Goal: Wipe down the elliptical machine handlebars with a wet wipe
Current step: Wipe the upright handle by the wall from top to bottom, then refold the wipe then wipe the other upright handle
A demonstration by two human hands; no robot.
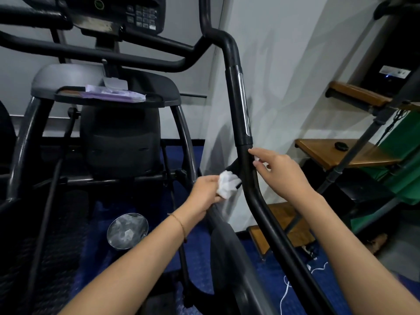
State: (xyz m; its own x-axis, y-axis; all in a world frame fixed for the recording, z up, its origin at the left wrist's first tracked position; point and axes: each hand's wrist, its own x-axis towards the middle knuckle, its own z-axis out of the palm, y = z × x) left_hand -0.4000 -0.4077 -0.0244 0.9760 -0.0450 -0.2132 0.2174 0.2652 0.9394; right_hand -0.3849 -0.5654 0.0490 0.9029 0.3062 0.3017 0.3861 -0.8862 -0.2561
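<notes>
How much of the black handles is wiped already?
Done: I can't tell clean from dirty, but something white and crumpled lies in the bin. In hand: the left hand holds a scrunched wipe beside the right handlebar, low down, and the right hand reaches to that bar. Left: probably the other bars near the console, untouched now.

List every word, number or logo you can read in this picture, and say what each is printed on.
Nothing is legible.
Console keypad: key markings too blurred.
Green round logo beside it: too small.
White label on the shelf's black box: blurred.
Purple wipe packet: no readable print.
</notes>
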